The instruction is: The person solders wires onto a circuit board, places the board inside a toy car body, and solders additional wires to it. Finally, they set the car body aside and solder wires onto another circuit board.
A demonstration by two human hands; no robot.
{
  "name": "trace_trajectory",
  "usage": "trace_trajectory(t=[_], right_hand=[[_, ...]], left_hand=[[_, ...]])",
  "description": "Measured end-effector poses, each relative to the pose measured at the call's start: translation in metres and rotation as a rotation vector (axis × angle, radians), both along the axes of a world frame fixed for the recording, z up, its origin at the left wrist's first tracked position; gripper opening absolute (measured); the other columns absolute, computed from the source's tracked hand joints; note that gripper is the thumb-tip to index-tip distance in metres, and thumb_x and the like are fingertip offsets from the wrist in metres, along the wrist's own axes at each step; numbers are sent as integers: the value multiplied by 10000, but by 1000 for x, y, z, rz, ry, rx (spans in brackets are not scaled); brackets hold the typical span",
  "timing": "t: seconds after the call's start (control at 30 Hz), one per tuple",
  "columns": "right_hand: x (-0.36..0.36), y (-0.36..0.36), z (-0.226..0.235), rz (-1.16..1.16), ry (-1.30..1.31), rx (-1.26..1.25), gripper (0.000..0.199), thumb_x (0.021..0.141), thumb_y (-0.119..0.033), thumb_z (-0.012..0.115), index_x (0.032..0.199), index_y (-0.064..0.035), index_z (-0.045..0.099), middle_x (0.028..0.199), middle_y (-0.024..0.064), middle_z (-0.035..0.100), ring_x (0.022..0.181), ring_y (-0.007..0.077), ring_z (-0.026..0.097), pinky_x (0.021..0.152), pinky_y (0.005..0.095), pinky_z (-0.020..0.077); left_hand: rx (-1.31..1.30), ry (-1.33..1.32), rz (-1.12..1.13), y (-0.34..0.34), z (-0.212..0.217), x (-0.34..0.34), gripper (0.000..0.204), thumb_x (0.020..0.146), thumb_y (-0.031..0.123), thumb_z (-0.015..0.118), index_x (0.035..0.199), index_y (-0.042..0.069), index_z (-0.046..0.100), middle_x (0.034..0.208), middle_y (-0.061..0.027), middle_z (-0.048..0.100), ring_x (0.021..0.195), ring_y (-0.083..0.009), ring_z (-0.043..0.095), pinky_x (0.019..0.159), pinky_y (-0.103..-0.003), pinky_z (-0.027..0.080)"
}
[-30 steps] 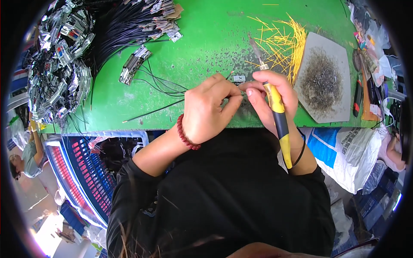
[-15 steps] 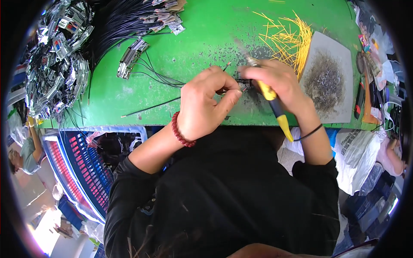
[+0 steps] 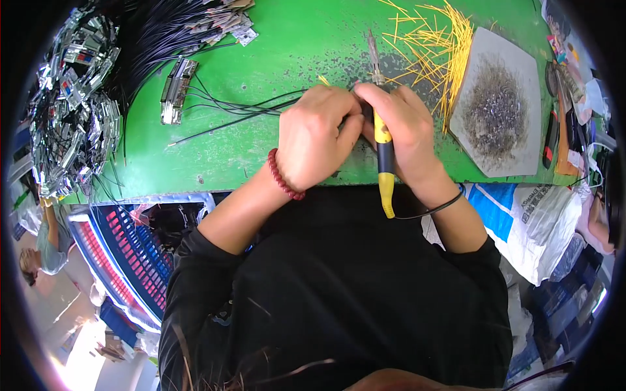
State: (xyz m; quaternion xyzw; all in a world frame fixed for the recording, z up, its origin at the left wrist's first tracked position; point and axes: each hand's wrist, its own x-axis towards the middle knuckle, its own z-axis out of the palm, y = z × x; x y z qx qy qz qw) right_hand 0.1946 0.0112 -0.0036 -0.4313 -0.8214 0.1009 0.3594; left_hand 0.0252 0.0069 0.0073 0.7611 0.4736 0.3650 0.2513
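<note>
My left hand (image 3: 318,135) is closed in a pinch on thin black wires (image 3: 244,109). They run leftward to a shiny metal connector housing (image 3: 176,90) lying on the green table. The pinched ends are hidden behind the fingers. A short yellow piece (image 3: 323,80) pokes out just past the knuckles. My right hand (image 3: 405,127) is closed around a soldering iron (image 3: 385,159) with a yellow and black handle. Its metal tip points away from me, above the table. The fingertips of both hands meet or nearly meet; whatever lies between them is hidden.
Yellow thin tubes (image 3: 450,55) lie heaped right of the iron's tip. Beyond them is a grey slab (image 3: 473,133) with a dark, sooty patch. Metal connectors (image 3: 75,111) and black cables (image 3: 163,39) pile up at the left. A blue basket (image 3: 134,254) stands below the table's edge.
My right hand has come left against my left hand. The soldering iron, slanted before, now stands nearly straight in view. A yellow piece now shows beyond my left knuckles. The whole view shifted slightly.
</note>
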Motion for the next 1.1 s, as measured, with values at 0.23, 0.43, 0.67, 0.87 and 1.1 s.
trace_trajectory(t=[0.23,0.43,0.67,0.87,1.1], right_hand=[[45,-14,11,-91,616,-515,374,886,-143,678,1228,-31,574,952,84,702,815,123,677,694,240,533],[139,-47,11,-346,747,-257,458,953,-329,493,1168,53,628,656,49,600,548,57,477,507,181,333],[211,-33,2,-657,1076,-45,94,831,-3,560,915,25,591,737,44,572,593,92,509,550,206,393],[220,-16,1,-709,800,-89,83,817,-18,631,892,1,601,765,37,606,648,89,576,612,206,441],[220,-14,-1,-700,784,-128,76,822,-23,632,890,-3,606,760,37,611,660,92,587,611,208,441]], left_hand=[[36,62,-31,6,-4,6,88,724,49,673,780,59,607,795,-75,632,765,-287,614,682,-375,508],[43,74,-80,6,-5,2,89,713,-9,689,760,30,625,883,-104,679,819,-274,648,729,-364,526],[-38,95,-47,3,1,5,102,696,-36,708,750,9,634,880,-109,680,816,-250,638,727,-338,521],[-62,86,-36,4,2,9,100,696,-35,712,749,5,638,871,-111,677,826,-249,634,729,-341,518],[-73,98,-29,4,3,7,101,697,-38,713,750,7,639,869,-110,681,841,-249,634,743,-339,516]])
